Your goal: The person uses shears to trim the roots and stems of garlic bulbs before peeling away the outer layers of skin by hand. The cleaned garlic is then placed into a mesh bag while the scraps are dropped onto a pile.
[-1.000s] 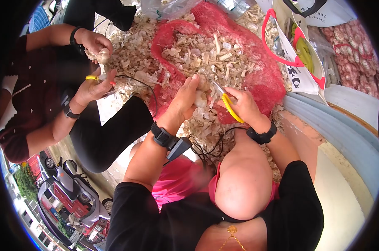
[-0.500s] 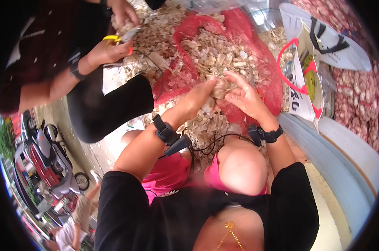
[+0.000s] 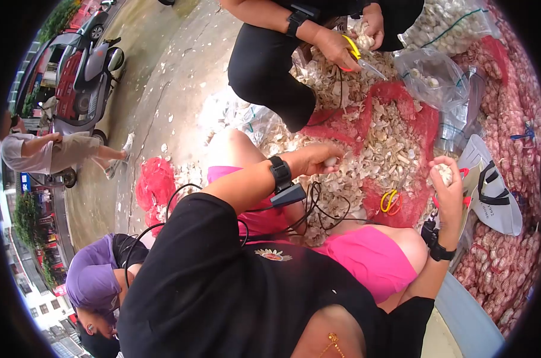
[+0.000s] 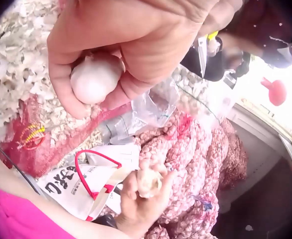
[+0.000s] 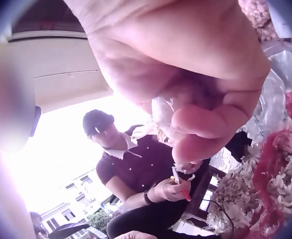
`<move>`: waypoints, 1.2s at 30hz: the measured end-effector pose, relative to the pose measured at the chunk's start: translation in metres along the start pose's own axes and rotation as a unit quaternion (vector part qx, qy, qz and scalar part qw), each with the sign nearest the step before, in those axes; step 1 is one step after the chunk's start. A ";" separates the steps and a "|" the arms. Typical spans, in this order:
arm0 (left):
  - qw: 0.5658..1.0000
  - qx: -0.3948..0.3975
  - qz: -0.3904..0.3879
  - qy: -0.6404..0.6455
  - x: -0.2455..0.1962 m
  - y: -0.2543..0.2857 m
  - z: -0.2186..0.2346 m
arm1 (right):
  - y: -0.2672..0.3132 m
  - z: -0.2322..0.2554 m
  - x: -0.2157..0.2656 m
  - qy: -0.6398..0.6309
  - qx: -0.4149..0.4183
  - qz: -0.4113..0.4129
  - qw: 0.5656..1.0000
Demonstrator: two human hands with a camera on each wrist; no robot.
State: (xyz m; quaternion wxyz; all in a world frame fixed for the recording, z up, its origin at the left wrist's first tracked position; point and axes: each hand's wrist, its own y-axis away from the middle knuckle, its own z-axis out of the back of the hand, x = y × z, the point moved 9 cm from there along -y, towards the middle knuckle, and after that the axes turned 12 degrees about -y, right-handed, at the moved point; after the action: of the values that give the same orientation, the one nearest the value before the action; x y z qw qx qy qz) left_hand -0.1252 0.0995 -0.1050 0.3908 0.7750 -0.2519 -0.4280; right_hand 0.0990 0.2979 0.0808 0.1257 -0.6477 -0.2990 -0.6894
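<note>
The left hand (image 3: 318,160) holds a garlic bulb (image 4: 97,78), thumb and fingers closed round its sides—the bulb's pale, smooth skin shows between them in the left wrist view. It is above the peelings (image 3: 384,140), over the side of the red net (image 3: 423,128) nearer the left knee. The right hand (image 3: 451,194) is raised past the net's right edge, its fingers curled round a second bulb (image 3: 443,173), which faces the left hand; the two hands are well apart. Scissors (image 3: 391,203) with yellow and red handles lie on the near end of the net, close to the right knee and touching neither hand; their blades are hard to make out. The peelings cover the middle of the net and spill past its left edge. Just behind the right hand is a white bag (image 4: 69,183) with red handles, and beside that a pale bag (image 3: 498,206) with black handles. At the net's far right corner sits a clear bag (image 3: 432,77) with a few bulbs in it, and full garlic sacks (image 3: 497,256) run down the right side. Across the far edge of the net another person (image 5: 136,164) grips yellow-handled shears (image 3: 355,50) in one hand and garlic (image 3: 362,39) in the other—the blades point over the peelings. A small red mesh bag (image 3: 154,188) is on the ground to the left.
</note>
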 end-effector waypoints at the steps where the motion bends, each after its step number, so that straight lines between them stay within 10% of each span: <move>1: 0.999 -0.024 -0.001 0.041 0.005 0.008 0.024 | 0.007 -0.002 0.020 0.048 0.014 0.054 0.997; 8: 0.894 -0.262 -0.206 0.298 0.006 0.012 0.284 | 0.047 -0.043 0.095 0.092 0.054 0.032 0.994; 11: 0.850 -0.319 -0.176 0.381 -0.024 0.064 0.285 | 0.053 -0.093 0.100 0.057 0.078 0.045 0.994; 12: 0.819 -0.330 -0.100 0.459 -0.019 0.072 0.259 | 0.052 -0.106 0.099 0.021 0.093 0.082 0.992; 15: 0.954 -0.107 -0.124 0.252 -0.016 0.058 0.163 | 0.048 -0.145 0.068 -0.069 0.138 0.030 0.988; 18: 0.975 0.032 -0.214 -0.045 -0.028 0.112 0.034 | 0.044 -0.167 0.015 -0.044 0.159 -0.016 0.986; 24: 0.820 -0.137 -0.394 -0.393 -0.039 0.148 -0.044 | 0.061 -0.190 -0.041 0.041 0.114 0.099 0.988; 30: 0.754 -0.253 -0.383 -0.470 -0.016 0.138 -0.058 | 0.096 -0.176 -0.064 -0.108 0.155 0.047 0.981; 31: 0.626 -0.302 -0.464 -0.549 -0.018 0.153 -0.075 | 0.098 -0.173 -0.062 -0.085 0.166 0.078 0.979; 34: 0.567 -0.311 -0.534 -0.545 -0.021 0.152 -0.086 | 0.106 -0.159 -0.060 -0.086 0.178 0.090 0.976; 36: 0.826 -0.221 -0.395 -0.336 -0.017 0.127 -0.067 | 0.109 -0.152 -0.049 -0.183 0.182 0.091 0.962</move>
State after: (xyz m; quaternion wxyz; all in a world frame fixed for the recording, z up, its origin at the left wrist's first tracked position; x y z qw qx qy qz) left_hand -0.0837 0.0663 0.0291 0.2399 0.5093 0.0615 -0.8242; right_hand 0.0423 0.1143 0.0636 0.2463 -0.7534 -0.3772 -0.4790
